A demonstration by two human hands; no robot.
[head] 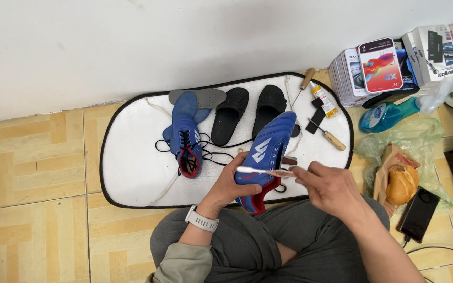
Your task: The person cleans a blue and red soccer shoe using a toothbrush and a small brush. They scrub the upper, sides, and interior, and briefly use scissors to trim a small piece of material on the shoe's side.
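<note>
- While my left hand [235,181] wraps around the blue football boot [266,152] from below, holding it tilted over my lap with its toe pointing toward the wall, my right hand [330,187] pinches a thin white stick-like tool [262,171] between its fingertips and lays it across the boot's side.
- I judge the step goes best if I keep the boot braced firmly in the left hand and guide the tool's tip in short, light strokes, so it stays on the seam and off my fingers.
- Just beyond, the second blue boot [186,137] lies on the white mat [132,157], its black laces loose, with a grey insole [205,97] at its toe.
- Beside it sits a pair of black slides [250,112].
- Near the mat's right edge I see two wooden-handled awls [327,134] and a small glue tube [324,101].
- Off the mat, on the yellow tiled floor [32,230], stand stacked boxes [378,68], a blue spray bottle [394,112], a bread roll in a bag [402,183] and a dark phone [418,212].
- A white wall [184,36] closes the space behind.
</note>
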